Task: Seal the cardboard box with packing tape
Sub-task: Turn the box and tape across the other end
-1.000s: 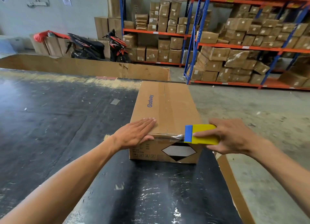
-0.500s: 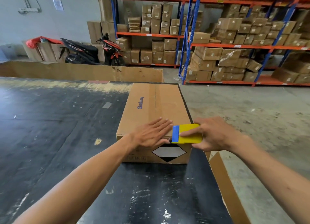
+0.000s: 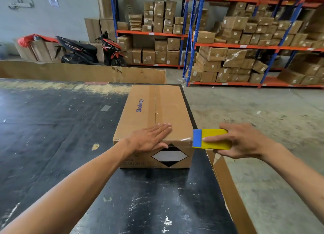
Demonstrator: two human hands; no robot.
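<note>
A closed brown cardboard box (image 3: 157, 109) printed "Glodway" lies lengthwise on the black table (image 3: 52, 128), with tape running down its top seam. My left hand (image 3: 150, 139) rests flat, fingers together, on the near end of the lid and over the front edge. My right hand (image 3: 243, 142) grips a yellow and blue tape dispenser (image 3: 210, 139) just off the box's near right corner. A short strip of clear tape (image 3: 185, 139) stretches from the dispenser along the box's front top edge. The front face carries a black and white diamond label (image 3: 169, 155).
Loose cardboard sheets lean along the table's right side (image 3: 231, 190) and its far edge (image 3: 84, 72). Beyond are blue and orange shelves (image 3: 192, 40) stacked with cartons, a parked scooter (image 3: 91, 51), and a concrete floor (image 3: 263, 111) to the right.
My left hand slid right along the box's near edge toward the seam. The dispenser in my right hand moved out past the right corner, drawing tape along that edge.
</note>
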